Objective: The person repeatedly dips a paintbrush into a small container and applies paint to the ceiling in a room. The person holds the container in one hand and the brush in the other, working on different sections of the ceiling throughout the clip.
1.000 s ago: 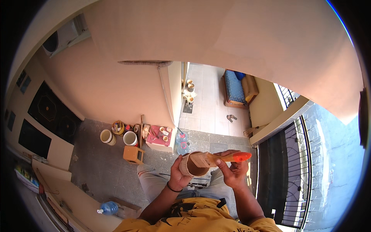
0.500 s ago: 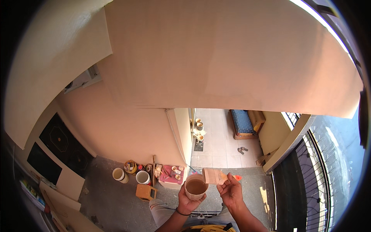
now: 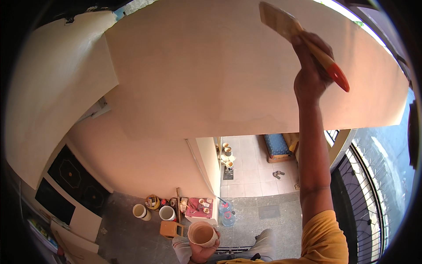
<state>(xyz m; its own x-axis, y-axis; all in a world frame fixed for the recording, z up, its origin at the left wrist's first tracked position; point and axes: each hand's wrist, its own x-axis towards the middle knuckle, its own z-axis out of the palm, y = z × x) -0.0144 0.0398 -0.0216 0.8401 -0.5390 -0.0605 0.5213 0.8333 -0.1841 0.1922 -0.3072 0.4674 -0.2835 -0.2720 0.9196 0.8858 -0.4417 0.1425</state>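
Note:
My left hand (image 3: 203,251) is closed round a cup (image 3: 202,235) of tan liquid at the lower middle, held low in front of my legs. My right hand (image 3: 313,66) is raised high on an outstretched arm at the upper right, gripping a wide paintbrush (image 3: 326,60) by its wooden, red-ended handle. The bristles point up and left, in front of the peach wall (image 3: 211,70); I cannot tell whether they touch it.
On the floor below are buckets (image 3: 167,213), an orange stool (image 3: 169,229), a red-topped stand (image 3: 195,211) with small items and clear water jugs (image 3: 227,219). Beyond the opening are paint pots (image 3: 228,151), a blue cushioned sofa (image 3: 277,145) and sandals (image 3: 278,174). A dark gate (image 3: 360,198) stands right.
My right hand has lifted the brush from beside the cup to high up against the wall. The cup in my left hand sits slightly lower and further left. The view has tilted upward.

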